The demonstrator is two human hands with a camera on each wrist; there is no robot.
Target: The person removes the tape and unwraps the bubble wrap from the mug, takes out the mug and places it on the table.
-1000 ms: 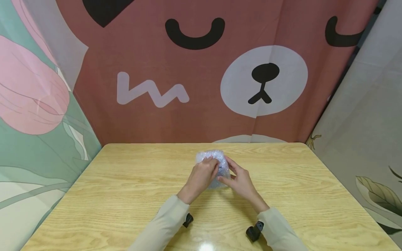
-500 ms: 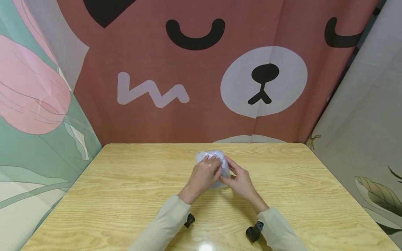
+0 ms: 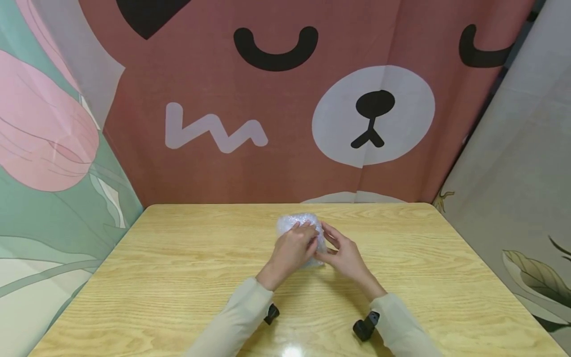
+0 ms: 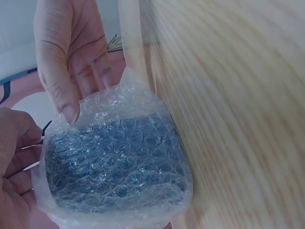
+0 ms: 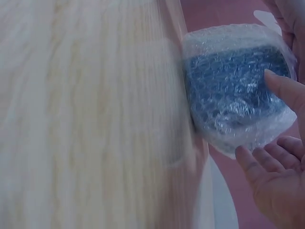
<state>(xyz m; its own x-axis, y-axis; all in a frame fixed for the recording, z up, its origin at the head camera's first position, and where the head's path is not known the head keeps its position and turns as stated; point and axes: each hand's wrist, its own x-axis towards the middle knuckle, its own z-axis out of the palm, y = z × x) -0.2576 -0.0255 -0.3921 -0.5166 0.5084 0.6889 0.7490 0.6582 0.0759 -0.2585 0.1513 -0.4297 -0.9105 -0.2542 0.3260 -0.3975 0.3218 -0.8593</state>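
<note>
A bubble-wrapped package point(image 3: 300, 219), with a dark blue block-like thing inside, stands near the back middle of the wooden table point(image 3: 178, 277). My left hand point(image 3: 292, 250) lies over its near left side, fingers bent against the wrap. In the left wrist view the fingers point(image 4: 21, 164) of that hand curl at the package's edge beside a thin flap of film. My right hand point(image 3: 345, 255) grips the right edge. Its thumb point(image 5: 283, 88) presses the face turned to me, with the other fingers point(image 5: 259, 164) at the lower edge. What lies inside is blurred by the bubbles.
Behind the table hangs a reddish curtain point(image 3: 214, 173) with a bear face. Patterned cloths hang on the left point(image 3: 49, 213) and right point(image 3: 504, 198). Black wrist cameras sit under both sleeves, one at the right point(image 3: 366, 326).
My left hand has shifted slightly right across the wrap, and its fingers have spread from a tighter bunch. The right hand has moved a little right. The package stays in nearly the same place.
</note>
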